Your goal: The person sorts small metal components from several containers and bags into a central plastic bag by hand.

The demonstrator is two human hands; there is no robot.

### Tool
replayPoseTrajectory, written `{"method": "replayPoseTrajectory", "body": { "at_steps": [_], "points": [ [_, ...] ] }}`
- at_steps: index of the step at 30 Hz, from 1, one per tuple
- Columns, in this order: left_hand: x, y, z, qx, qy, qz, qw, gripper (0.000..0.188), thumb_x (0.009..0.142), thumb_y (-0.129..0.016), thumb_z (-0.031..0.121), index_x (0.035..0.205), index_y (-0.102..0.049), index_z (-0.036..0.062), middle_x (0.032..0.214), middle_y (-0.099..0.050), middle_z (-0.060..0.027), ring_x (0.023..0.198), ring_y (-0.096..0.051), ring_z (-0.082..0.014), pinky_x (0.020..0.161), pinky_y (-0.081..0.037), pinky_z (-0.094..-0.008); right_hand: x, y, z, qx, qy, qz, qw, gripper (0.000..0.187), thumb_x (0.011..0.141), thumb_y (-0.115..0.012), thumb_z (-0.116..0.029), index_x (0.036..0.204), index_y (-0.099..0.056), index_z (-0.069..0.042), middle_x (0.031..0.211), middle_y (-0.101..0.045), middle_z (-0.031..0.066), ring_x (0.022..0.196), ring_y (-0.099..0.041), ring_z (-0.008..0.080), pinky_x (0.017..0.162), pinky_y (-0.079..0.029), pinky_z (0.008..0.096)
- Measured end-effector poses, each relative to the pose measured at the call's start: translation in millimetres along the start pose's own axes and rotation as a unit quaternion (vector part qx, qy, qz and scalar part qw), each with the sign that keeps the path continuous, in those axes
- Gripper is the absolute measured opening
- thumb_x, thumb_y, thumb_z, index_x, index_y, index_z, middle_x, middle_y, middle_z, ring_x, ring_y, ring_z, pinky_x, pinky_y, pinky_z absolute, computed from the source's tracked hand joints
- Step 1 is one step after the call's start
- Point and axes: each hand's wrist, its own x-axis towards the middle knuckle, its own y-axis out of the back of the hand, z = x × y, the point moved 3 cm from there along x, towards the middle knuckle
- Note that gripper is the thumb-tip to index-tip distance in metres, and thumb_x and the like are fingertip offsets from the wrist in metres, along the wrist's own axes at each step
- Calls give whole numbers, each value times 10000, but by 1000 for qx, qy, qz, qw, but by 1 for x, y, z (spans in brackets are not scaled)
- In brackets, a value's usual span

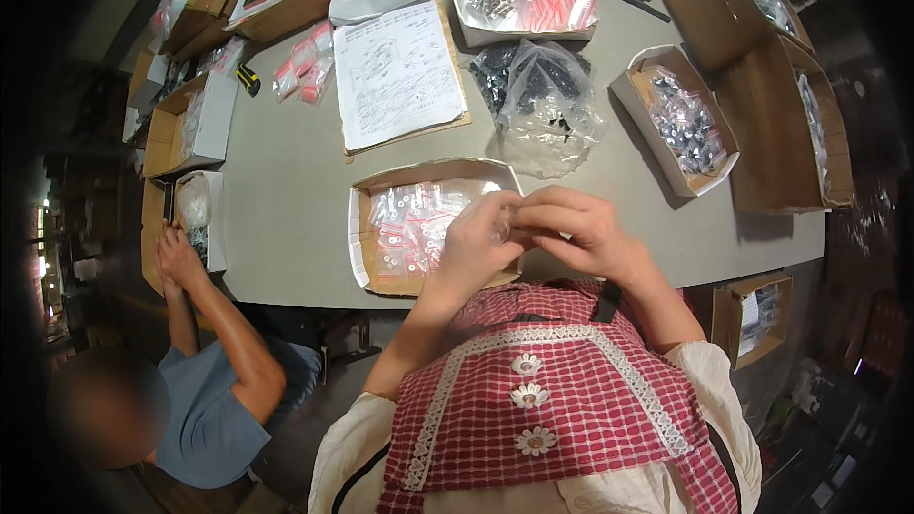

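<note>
My left hand (472, 240) and my right hand (583, 230) meet over the right end of a shallow cardboard box (358, 246). Their fingers are closed around what looks like a small clear plastic bag (502, 223), mostly hidden by the fingers; its contents do not show. In the box lie several small zip bags (411, 219) with red strips, holding white ring-shaped parts. Just beyond my hands, a large clear bag (547, 138) rests against a pile of black pieces (493, 76).
A clipboard with papers (400, 76) lies beyond the box. Around the table stand a box of red-striped bags (562, 2), a box of bagged dark parts (682, 124) and tall cartons (773, 124). At the left, a co-worker's hands (177, 255) touch another box (215, 228).
</note>
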Motion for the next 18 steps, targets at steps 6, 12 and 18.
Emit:
{"method": "replayPoseTrajectory", "body": {
  "at_steps": [6, 12, 18],
  "points": [
    [5, -5, 10, -66, 21, -57, 996, 632, 669, -936, 257, 1157, -620, 10, 961, -694, -87, 850, -677, -188, 743, -542, -317, -9, 11, 9, 96, -93, 33, 990, 239, 850, -705, 4, 1087, -731, -14, 962, -727, 115, 855, -711, 243, 744, -561, 314],
    [4, -17, 14, -153, 20, -71, 985, 734, 659, -956, 336, 1207, -577, 27, 880, -695, -50, 722, -623, -100, 638, -504, -261, -12, 14, -3, 79, -79, 48, 993, 213, 881, -684, 7, 1091, -720, 12, 976, -729, 123, 850, -711, 224, 742, -558, 305],
    [8, -24, 23, -198, -19, -54, 979, 806, 644, -955, 373, 1253, -566, 17, 806, -681, -16, 705, -600, -71, 617, -482, -232, -23, 20, -4, 118, -115, 43, 985, 266, 850, -709, -37, 1115, -720, -23, 1090, -711, 130, 952, -687, 287, 820, -550, 350]
  ]
}}
